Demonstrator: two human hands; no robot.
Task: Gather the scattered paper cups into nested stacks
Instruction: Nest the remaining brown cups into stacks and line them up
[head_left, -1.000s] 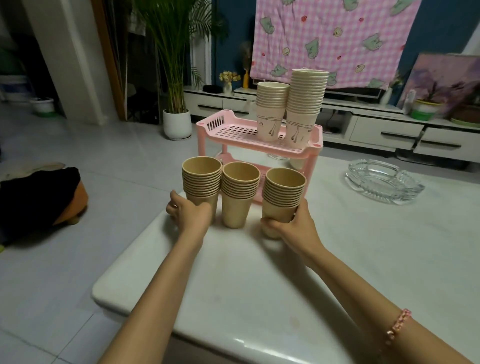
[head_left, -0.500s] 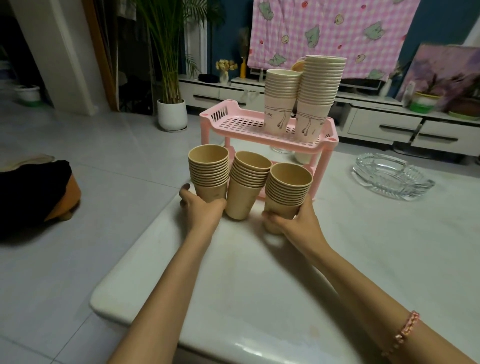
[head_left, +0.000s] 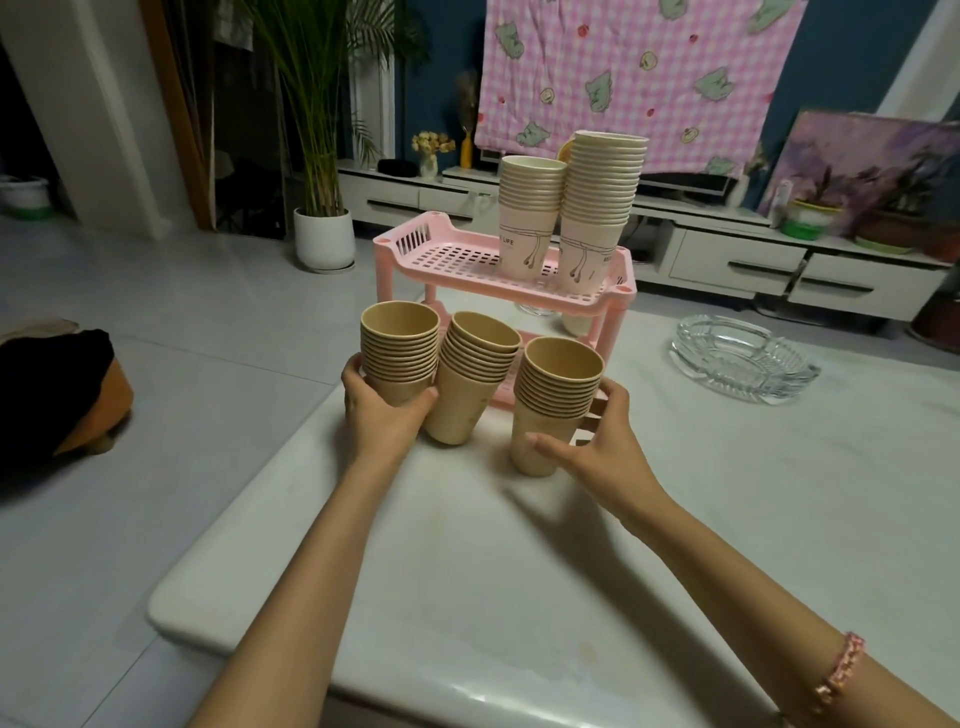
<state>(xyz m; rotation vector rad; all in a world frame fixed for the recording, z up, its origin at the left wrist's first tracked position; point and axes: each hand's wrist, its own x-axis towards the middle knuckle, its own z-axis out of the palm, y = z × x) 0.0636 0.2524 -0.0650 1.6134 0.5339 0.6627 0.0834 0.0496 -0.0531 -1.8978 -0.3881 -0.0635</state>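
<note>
Three nested stacks of brown paper cups stand on the white table (head_left: 519, 571) in front of a pink rack. My left hand (head_left: 382, 413) grips the base of the left brown stack (head_left: 399, 353). The middle brown stack (head_left: 472, 374) leans left against it, tilted. My right hand (head_left: 597, 447) holds the lower part of the right brown stack (head_left: 556, 395), thumb in front and fingers behind. Two taller stacks of white printed cups (head_left: 571, 208) stand on the top shelf of the pink rack (head_left: 447, 260).
A clear glass ashtray (head_left: 743, 361) sits on the table to the right of the rack. The table's rounded left edge drops to the tiled floor, where a dark cushion (head_left: 57, 395) lies. A potted palm (head_left: 322, 239) and a low cabinet stand behind.
The middle brown stack has tipped further to the left. My right hand has loosened, its thumb now stretched across the front of the right stack. The view has moved closer.
</note>
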